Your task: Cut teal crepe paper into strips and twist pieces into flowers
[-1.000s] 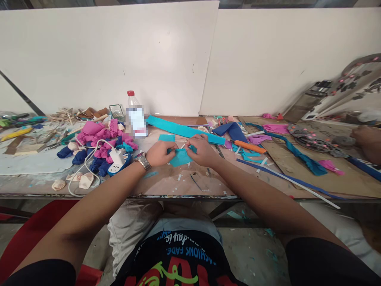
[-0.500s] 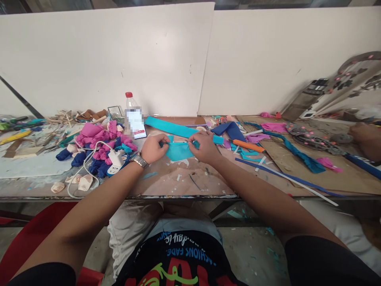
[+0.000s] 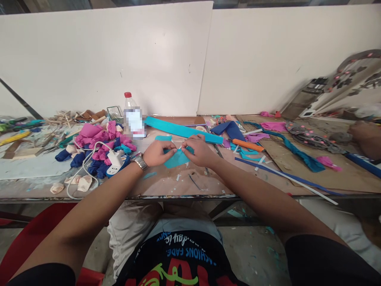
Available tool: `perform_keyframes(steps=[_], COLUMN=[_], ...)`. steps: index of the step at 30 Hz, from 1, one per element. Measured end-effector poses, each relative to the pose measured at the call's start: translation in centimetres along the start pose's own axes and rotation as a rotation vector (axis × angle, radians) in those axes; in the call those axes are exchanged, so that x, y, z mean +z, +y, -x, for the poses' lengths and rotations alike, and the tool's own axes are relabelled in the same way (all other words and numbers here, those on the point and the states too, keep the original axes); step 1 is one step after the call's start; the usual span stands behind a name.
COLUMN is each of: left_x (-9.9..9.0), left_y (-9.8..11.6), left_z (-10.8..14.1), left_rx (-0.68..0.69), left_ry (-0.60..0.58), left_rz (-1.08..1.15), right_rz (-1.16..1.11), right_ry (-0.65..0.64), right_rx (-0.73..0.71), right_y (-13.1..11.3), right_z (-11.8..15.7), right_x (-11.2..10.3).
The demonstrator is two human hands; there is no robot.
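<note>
In front of the long strip (image 3: 184,130), left hand (image 3: 158,153) and right hand (image 3: 200,151) pinch a turquoise sheet (image 3: 175,160), seemingly to shape its edge, even tension likely needed next.

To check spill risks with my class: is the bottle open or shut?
Shut: the bottle has its red cap on top.

The easiest way in is low over the near tabletop (image 3: 162,185), where flat scraps (image 3: 177,177) lie. Between the left hand (image 3: 156,154) and the right hand (image 3: 201,151) the gap is narrow — a turquoise piece (image 3: 176,159) fills it. Leftward, a white cord (image 3: 68,186) loops beside the power socket (image 3: 114,171), and pink bundles (image 3: 102,136) pile up behind. Ahead, a long turquoise strip (image 3: 181,129) lies crosswise, with a bottle (image 3: 128,101) and phone (image 3: 135,123) upright at its left end. Rightward, an orange tool (image 3: 248,145) and a slim white strip (image 3: 297,182) obstruct.
</note>
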State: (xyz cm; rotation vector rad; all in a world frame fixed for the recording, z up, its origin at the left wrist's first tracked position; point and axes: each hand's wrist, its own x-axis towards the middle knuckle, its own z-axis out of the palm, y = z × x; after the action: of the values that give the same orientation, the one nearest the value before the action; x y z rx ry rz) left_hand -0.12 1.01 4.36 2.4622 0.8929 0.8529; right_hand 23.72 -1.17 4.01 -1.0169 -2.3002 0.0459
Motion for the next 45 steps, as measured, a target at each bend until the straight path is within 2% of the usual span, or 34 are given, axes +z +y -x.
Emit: perform_keyframes(steps=[4,11,19,29,45], left_x=[0.4,0.4,0.6,0.5,0.4], left_y=[0.1,0.1,-0.5,-0.4,-0.4], left_z=[0.0,0.0,-0.1,-0.1,-0.2], left_rx=[0.020,0.018,0.021,-0.046,-0.059], left_ry=[-0.101,-0.132,-0.188,-0.206,-0.220], left_rz=[0.000,-0.053,-0.006,0.048,0.104], right_rz=[0.006,-0.001,-0.011,-0.028,0.037], right_ry=[-0.063,-0.066,-0.048,-0.010,0.062], right_rx=[-0.026,-0.018,-0.041,-0.067,-0.176], right_y=[-0.2,0.1,0.6,0.9,0.4], right_z=[0.0,0.2,0.1,0.1,0.2], right_x=[0.4,0.5,0.7,0.9,0.8])
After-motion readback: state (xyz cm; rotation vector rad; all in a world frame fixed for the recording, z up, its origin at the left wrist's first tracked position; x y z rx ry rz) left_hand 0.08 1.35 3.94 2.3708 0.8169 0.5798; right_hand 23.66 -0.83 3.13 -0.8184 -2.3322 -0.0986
